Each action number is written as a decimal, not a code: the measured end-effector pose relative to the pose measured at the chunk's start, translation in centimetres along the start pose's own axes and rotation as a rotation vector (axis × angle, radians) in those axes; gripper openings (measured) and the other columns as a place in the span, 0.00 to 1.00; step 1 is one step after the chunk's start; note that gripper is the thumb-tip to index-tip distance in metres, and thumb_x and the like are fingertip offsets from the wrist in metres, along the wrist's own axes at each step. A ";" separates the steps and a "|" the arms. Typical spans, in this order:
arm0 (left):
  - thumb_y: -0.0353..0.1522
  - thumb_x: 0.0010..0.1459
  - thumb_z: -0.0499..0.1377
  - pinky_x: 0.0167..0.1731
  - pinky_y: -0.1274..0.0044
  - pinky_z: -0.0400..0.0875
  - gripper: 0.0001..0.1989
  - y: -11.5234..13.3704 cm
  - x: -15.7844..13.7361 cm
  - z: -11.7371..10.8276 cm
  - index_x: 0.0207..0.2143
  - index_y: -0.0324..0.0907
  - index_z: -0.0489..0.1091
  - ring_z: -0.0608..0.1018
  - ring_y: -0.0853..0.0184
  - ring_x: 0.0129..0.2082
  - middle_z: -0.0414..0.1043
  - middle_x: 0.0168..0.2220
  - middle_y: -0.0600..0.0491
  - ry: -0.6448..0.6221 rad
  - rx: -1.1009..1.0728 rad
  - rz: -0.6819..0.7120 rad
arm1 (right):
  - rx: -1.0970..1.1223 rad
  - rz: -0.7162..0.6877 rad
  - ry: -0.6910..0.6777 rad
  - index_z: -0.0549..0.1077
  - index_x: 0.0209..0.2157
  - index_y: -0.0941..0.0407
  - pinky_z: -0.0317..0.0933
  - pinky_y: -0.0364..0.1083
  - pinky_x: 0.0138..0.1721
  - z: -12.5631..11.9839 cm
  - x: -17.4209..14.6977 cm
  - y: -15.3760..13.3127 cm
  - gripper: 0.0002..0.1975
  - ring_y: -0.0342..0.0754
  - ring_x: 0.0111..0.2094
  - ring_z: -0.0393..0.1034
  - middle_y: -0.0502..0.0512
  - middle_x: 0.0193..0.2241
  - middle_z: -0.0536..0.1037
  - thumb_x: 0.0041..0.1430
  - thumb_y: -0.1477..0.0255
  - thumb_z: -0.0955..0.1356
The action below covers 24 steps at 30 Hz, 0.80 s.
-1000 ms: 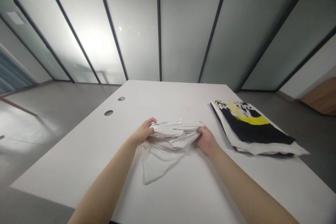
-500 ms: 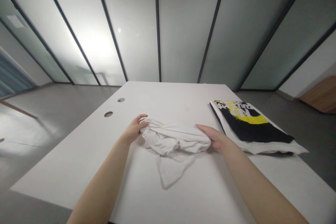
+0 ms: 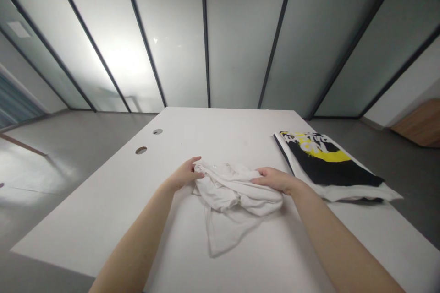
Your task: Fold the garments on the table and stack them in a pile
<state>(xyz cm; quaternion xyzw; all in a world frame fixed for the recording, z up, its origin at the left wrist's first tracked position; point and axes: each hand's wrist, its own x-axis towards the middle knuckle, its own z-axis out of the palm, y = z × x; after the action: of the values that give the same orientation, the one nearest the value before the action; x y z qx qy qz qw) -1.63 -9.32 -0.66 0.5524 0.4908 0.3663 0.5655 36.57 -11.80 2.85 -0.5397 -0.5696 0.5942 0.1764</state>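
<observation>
A crumpled white cloth garment (image 3: 237, 190) lies bunched on the white table (image 3: 192, 265) in front of me. One thin corner of it spreads toward me. My left hand (image 3: 187, 174) pinches the garment's left end between thumb and fingers. At the upper right side, my right hand (image 3: 273, 178) grips the bunched fabric, fingers lying over its top. What kind of garment it is cannot be made out in this bunched shape.
A stack of folded shirts (image 3: 330, 160), the top one black with a yellow and white print, sits at the table's right edge. Two round holes, a nearer one (image 3: 140, 150) and a farther one (image 3: 157, 132), pierce the tabletop. Frosted glass panels (image 3: 233, 36) stand behind.
My left hand has moved slightly right and nearer to me with its end of the garment. My right hand has shifted from the garment's right end onto its top. The bundle looks looser.
</observation>
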 end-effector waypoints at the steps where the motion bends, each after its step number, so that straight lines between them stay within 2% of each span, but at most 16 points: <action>1: 0.30 0.45 0.73 0.38 0.73 0.72 0.45 0.0 0.2 0.0 0.66 0.37 0.65 0.81 0.62 0.36 0.82 0.37 0.50 0.038 0.014 0.029 | 0.106 -0.046 0.032 0.81 0.42 0.55 0.73 0.45 0.40 -0.1 0.1 0.1 0.21 0.54 0.41 0.81 0.56 0.43 0.86 0.45 0.63 0.80; 5: 0.33 0.48 0.70 0.38 0.75 0.72 0.31 0.8 0.8 -0.1 0.56 0.41 0.72 0.82 0.62 0.37 0.82 0.36 0.51 0.287 -0.049 0.250 | 0.550 -0.207 0.238 0.78 0.41 0.50 0.72 0.45 0.38 -1.3 0.0 0.9 0.22 0.50 0.36 0.80 0.49 0.36 0.85 0.40 0.72 0.80; 8: 0.36 0.50 0.69 0.40 0.75 0.73 0.27 1.2 1.1 -0.3 0.53 0.44 0.70 0.81 0.62 0.41 0.82 0.43 0.49 0.489 -0.114 0.404 | 0.697 -0.272 0.214 0.76 0.40 0.49 0.70 0.45 0.36 -2.1 -0.3 1.8 0.24 0.50 0.34 0.79 0.46 0.34 0.84 0.38 0.73 0.81; 10: 0.40 0.52 0.69 0.37 0.76 0.73 0.24 0.9 1.3 -0.3 0.50 0.45 0.70 0.81 0.63 0.39 0.81 0.43 0.49 0.568 -0.068 0.372 | 0.696 -0.257 0.183 0.76 0.40 0.49 0.71 0.46 0.37 -2.1 -0.3 2.3 0.23 0.51 0.35 0.79 0.47 0.36 0.85 0.40 0.70 0.81; 11: 0.43 0.54 0.68 0.33 0.77 0.72 0.21 0.7 1.3 -0.3 0.46 0.44 0.71 0.80 0.64 0.35 0.81 0.40 0.50 0.570 -0.011 0.314 | 0.682 -0.232 0.170 0.76 0.39 0.50 0.71 0.47 0.38 -1.9 -0.2 2.4 0.21 0.52 0.35 0.79 0.49 0.36 0.85 0.43 0.66 0.81; 12: 0.47 0.56 0.66 0.30 0.78 0.70 0.19 0.5 1.2 -0.2 0.41 0.43 0.72 0.78 0.65 0.31 0.79 0.35 0.51 0.543 0.055 0.243 | 0.670 -0.194 0.149 0.76 0.37 0.51 0.72 0.48 0.39 -1.5 -0.1 2.4 0.18 0.52 0.35 0.79 0.50 0.35 0.85 0.47 0.62 0.80; 14: 0.54 0.61 0.60 0.25 0.77 0.66 0.24 0.1 1.0 0.1 0.31 0.42 0.72 0.74 0.65 0.25 0.72 0.25 0.54 0.423 0.184 0.123 | 0.663 -0.109 0.092 0.75 0.33 0.52 0.72 0.48 0.41 -0.6 0.4 2.2 0.16 0.52 0.35 0.79 0.52 0.32 0.84 0.54 0.56 0.77; 16: 0.56 0.61 0.59 0.23 0.77 0.64 0.27 0.1 0.5 0.5 0.26 0.42 0.71 0.72 0.64 0.22 0.68 0.21 0.54 0.303 0.278 0.089 | 0.656 -0.066 0.055 0.75 0.32 0.53 0.73 0.49 0.42 0.3 0.8 1.8 0.15 0.52 0.35 0.79 0.53 0.31 0.83 0.55 0.57 0.77; 18: 0.52 0.56 0.65 0.24 0.76 0.65 0.23 0.5 0.0 0.9 0.28 0.41 0.74 0.74 0.63 0.24 0.72 0.23 0.53 0.226 0.346 0.125 | 0.606 -0.078 0.070 0.76 0.34 0.53 0.73 0.47 0.40 1.0 1.1 1.4 0.13 0.51 0.34 0.79 0.52 0.32 0.84 0.52 0.63 0.79; 20: 0.44 0.52 0.70 0.28 0.76 0.67 0.16 1.1 -0.3 1.3 0.31 0.40 0.78 0.76 0.61 0.29 0.78 0.29 0.52 0.163 0.378 0.184 | 0.510 -0.096 0.107 0.77 0.38 0.53 0.72 0.46 0.37 1.4 1.2 1.3 0.16 0.50 0.34 0.79 0.52 0.34 0.84 0.48 0.67 0.80; 22: 0.37 0.50 0.69 0.33 0.76 0.69 0.12 1.6 -0.5 1.6 0.35 0.40 0.79 0.78 0.60 0.34 0.80 0.34 0.51 0.093 0.362 0.225 | 0.375 -0.104 0.094 0.79 0.40 0.53 0.72 0.46 0.39 1.5 1.2 1.2 0.19 0.51 0.37 0.80 0.54 0.36 0.85 0.45 0.68 0.81; 24: 0.35 0.50 0.67 0.36 0.75 0.70 0.11 1.7 -0.5 1.8 0.37 0.40 0.80 0.78 0.60 0.36 0.80 0.36 0.52 0.048 0.307 0.240 | 0.205 -0.110 0.020 0.80 0.39 0.54 0.73 0.47 0.42 1.4 1.1 1.2 0.19 0.54 0.40 0.80 0.54 0.37 0.86 0.42 0.68 0.81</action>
<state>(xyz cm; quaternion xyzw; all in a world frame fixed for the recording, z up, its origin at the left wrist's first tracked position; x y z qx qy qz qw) 0.19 -10.10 0.96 0.6777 0.4850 0.3649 0.4152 35.50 -11.94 0.98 -0.4928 -0.5330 0.6333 0.2684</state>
